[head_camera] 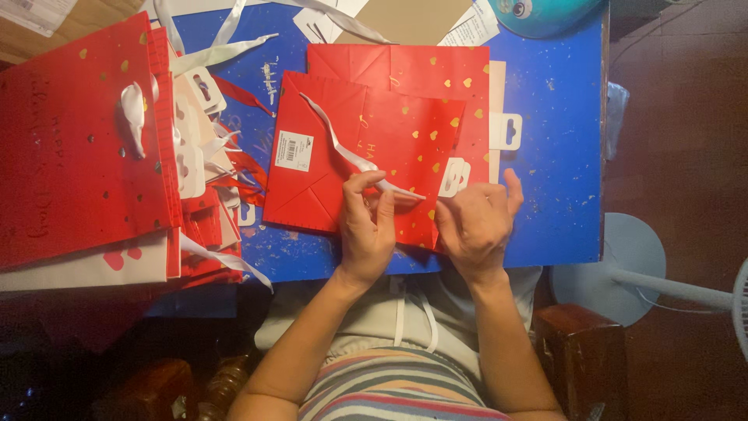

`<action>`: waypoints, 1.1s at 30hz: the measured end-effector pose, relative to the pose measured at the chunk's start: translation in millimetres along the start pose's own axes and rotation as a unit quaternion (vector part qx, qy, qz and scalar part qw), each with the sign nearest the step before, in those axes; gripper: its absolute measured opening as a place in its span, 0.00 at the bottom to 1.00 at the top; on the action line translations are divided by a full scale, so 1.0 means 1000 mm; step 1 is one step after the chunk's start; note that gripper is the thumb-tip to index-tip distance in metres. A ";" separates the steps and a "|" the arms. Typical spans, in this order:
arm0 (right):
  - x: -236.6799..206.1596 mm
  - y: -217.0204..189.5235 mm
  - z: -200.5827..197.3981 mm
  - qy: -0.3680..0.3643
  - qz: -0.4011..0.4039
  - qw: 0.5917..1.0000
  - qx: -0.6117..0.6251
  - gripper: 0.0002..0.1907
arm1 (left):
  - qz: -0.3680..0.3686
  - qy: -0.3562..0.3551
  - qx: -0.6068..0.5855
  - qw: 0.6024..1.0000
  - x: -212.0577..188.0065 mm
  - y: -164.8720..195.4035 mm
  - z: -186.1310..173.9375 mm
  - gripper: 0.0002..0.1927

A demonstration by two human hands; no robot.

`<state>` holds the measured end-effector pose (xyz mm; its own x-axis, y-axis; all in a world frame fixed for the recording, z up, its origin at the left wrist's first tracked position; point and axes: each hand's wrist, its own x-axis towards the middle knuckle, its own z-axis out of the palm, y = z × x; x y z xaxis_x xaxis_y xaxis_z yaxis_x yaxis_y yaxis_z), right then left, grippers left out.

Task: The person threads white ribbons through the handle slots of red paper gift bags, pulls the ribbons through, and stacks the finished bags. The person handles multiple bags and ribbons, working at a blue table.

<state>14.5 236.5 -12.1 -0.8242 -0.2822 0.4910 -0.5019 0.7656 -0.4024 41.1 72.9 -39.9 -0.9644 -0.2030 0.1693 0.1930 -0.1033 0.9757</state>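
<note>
Red bag, folded flat, lay on the blue bench just ahead of the body, bottom fold turned up, scattered with small gold hearts. Carried a white label on its left part. Overlapped a second red bag lying flat behind it, toward the far edge. Crossed by a white ribbon running diagonally from the upper left of the bag down to the hands.

Left hand rested on the bag's near edge, fingers curled, thumb and forefinger pinching the ribbon. Right hand lay just beside it on the bag's right corner, fingers bent over the paper and the ribbon's end; cannot tell whether anything was actually gripped there. Pinky raised toward a white hang tab poking out from the right of the bags. Another white tab sat on the bag close above the right hand.

To the left, a pile of red bags with gold hearts, topped by a white ribbon bow, stacked over loose white tabs and red ribbon scraps. More white ribbons trailed across the far left of the bench. Papers and a teal round object sat at the far edge. Right of the bench, a pale fan base stood on the dark red floor.
</note>
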 end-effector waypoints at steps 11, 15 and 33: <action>0.002 0.005 -0.002 -0.030 0.039 0.992 0.120 0.08 | 0.019 0.003 0.092 0.996 -0.001 0.001 0.001 0.24; 0.006 0.005 -0.003 -0.053 0.006 0.991 0.119 0.09 | -0.006 -0.034 0.109 0.993 -0.001 0.005 0.000 0.24; 0.010 0.008 -0.002 -0.055 -0.015 0.990 0.126 0.10 | 0.071 -0.036 0.282 0.956 0.019 0.029 0.006 0.11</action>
<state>3.0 240.8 -8.5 -0.8244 -0.3751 0.4240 -0.5650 0.5915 -0.5753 27.8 71.6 -7.3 -0.9498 -0.1066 0.2940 0.2134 0.4664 0.8585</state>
